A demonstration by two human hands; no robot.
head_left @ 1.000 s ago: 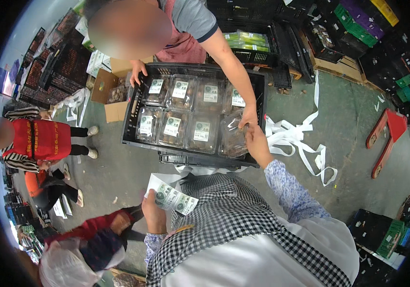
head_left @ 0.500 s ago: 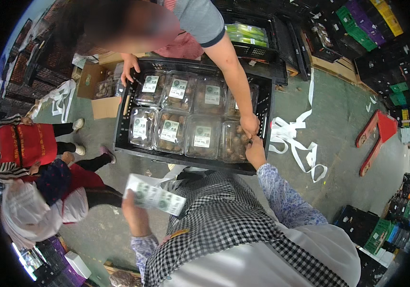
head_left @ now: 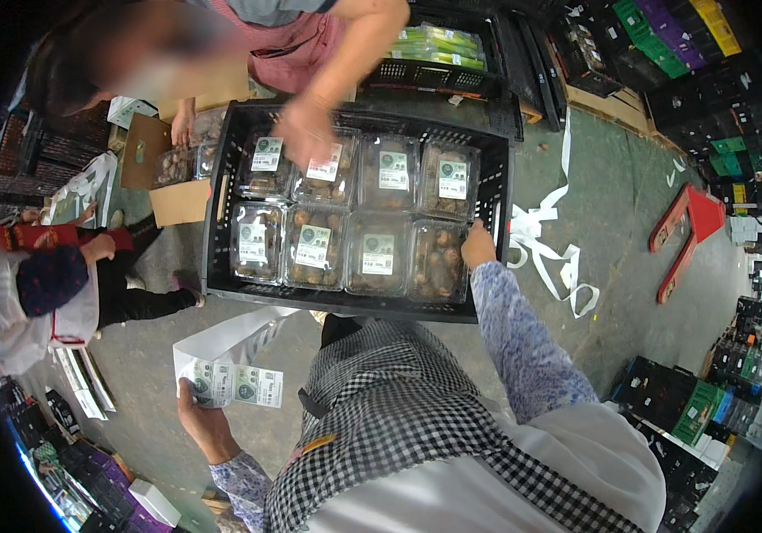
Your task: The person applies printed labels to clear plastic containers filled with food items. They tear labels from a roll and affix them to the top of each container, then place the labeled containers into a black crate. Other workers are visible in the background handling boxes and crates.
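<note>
While I watch from the head view:
Pack point(head_left: 438, 262): crate's near right corner; my right hand point(head_left: 477, 245) rests on it, grasp unclear.
Labels point(head_left: 237, 384): pinched in my left hand point(head_left: 203, 422), low left.
Technique: I'd press each label flat.
Crate point(head_left: 216, 218): co-worker's hand point(head_left: 307, 133) crowds the far row; floor open rightward.

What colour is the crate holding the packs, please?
Black; the crate shows best in the head view.

Grey concrete floor point(head_left: 630, 204). Black plastic crate point(head_left: 221, 200) of clear labelled punnets point(head_left: 378, 253) directly ahead of the right hand point(head_left: 477, 246). White strapping loops point(head_left: 551, 253) just right of that hand. Red metal frame point(head_left: 687, 233) farther right. Brown cardboard box point(head_left: 176, 200) ahead of the left hand point(head_left: 203, 422).
</note>
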